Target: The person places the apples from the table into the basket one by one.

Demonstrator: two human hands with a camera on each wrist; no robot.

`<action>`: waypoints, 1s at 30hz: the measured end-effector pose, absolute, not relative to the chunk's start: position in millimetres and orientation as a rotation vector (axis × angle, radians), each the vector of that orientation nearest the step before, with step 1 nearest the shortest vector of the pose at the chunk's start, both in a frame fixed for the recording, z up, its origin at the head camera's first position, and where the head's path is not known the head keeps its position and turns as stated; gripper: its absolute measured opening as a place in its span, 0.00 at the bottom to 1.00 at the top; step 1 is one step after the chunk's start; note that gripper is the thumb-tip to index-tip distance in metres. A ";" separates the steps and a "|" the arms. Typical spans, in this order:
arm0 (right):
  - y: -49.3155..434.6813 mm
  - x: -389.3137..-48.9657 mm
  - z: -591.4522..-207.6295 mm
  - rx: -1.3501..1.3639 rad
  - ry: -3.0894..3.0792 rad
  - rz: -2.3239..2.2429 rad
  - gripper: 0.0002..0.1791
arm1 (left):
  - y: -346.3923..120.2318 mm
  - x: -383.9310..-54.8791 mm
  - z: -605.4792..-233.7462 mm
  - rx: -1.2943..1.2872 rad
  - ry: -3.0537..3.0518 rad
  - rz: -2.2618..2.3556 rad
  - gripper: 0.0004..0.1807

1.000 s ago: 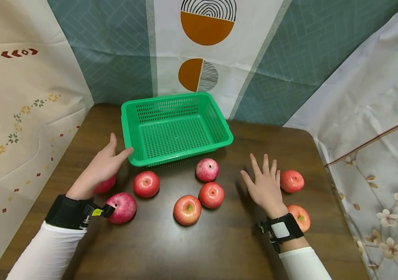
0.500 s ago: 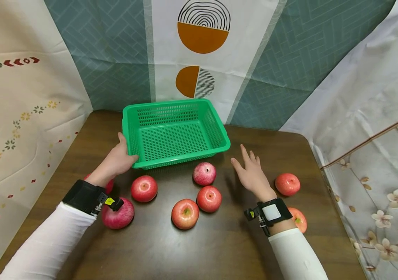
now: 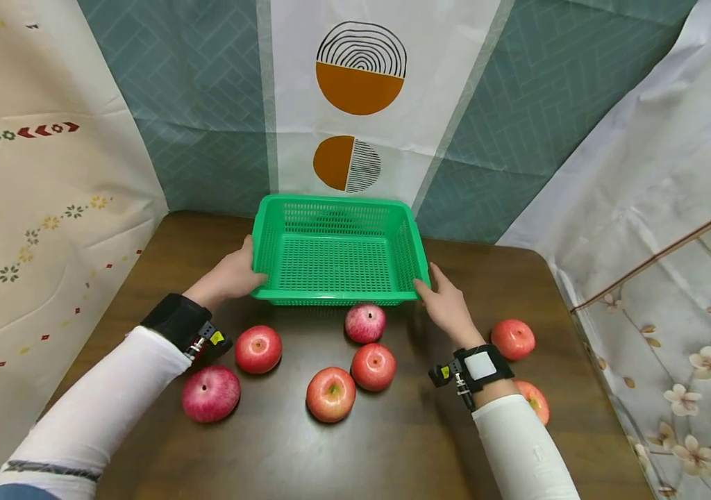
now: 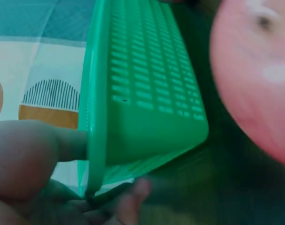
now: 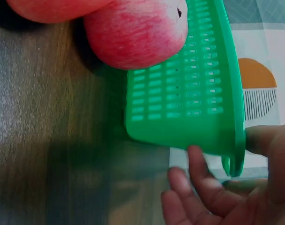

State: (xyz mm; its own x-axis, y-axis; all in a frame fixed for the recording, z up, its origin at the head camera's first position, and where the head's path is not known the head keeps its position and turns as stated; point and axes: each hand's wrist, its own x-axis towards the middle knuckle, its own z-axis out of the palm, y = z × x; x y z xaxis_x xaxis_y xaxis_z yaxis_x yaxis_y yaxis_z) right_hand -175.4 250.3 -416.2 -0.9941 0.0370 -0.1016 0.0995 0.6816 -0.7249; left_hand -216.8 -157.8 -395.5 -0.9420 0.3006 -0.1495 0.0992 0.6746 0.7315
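A green perforated plastic basket stands at the back of the brown table. My left hand grips its left end, thumb over the rim and fingers below it on the outside. At the opposite end my right hand holds the rim, its thumb on top and its fingers beneath, as the right wrist view shows. A streaky pink apple sits right at the basket's front wall. Just in front of that one lie a red apple and a yellowish-red apple.
Near my left forearm are a red apple and a dark pink apple. Right of my right wrist lie another apple and a partly hidden apple. Patterned cloth hangs close behind the basket.
My right hand has moved left and taken hold of the basket's right end. My left hand has gripped the left end. The basket has turned straighter and shifted right.
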 end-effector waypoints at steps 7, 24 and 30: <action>263.4 -172.3 -419.7 0.135 2.813 -1.272 0.33 | -125.9 -237.4 -405.4 0.128 2.696 1.149 0.37; 286.7 -167.4 -420.8 0.184 2.906 -1.100 0.32 | -85.1 -249.1 -437.0 -0.107 2.747 1.478 0.28; 287.6 -165.5 -421.1 0.216 2.903 -1.087 0.32 | -82.4 -248.1 -435.8 -0.102 2.773 1.455 0.27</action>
State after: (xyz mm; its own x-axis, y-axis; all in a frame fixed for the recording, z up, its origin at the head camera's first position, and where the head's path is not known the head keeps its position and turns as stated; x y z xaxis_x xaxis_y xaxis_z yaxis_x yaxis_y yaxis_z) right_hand -165.5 287.6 -421.1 -0.9898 0.1177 -0.0805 0.1416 0.7459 -0.6509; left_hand -248.1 -82.4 -435.8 -0.9979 -0.0536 -0.0372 -0.0611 0.5665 0.8218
